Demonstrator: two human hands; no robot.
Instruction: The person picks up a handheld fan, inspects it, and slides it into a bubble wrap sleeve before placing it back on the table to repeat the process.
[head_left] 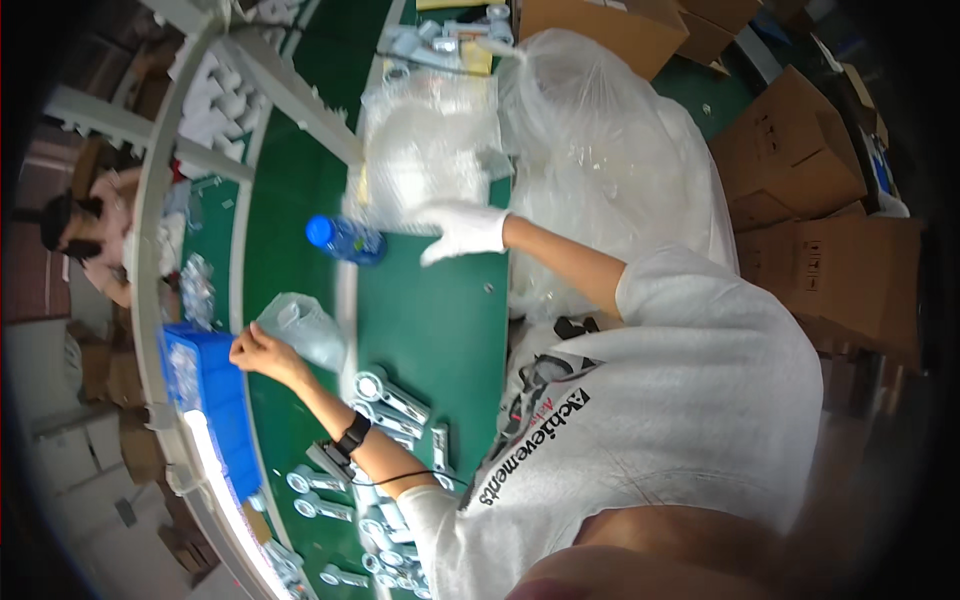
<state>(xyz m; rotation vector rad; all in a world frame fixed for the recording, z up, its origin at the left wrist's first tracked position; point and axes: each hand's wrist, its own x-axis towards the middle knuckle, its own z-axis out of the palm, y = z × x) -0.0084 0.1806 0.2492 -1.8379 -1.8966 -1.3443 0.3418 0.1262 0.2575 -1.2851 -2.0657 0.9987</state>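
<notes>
My left hand (266,356), bare, is at the rim of a blue plastic bin (215,400) with its fingers closed in a pinch. Whatever they hold, if anything, I cannot make out. Right against this hand is a crumpled clear plastic bag (308,330). My right hand (468,231), in a white glove, is open over the green bench, thumb apart from the fingers. Its fingertips reach the edge of a pile of clear bubble-wrap bags (425,150). Between the hands a blue-capped bottle (346,241) lies on its side.
Several grey ring-headed parts with handles (392,395) lie on the bench (430,320) near my left forearm. More grey parts (435,42) are at the far end. A big clear sack (610,160) and cardboard boxes (790,150) stand right. Beyond a metal frame (150,220) sits another person (105,230).
</notes>
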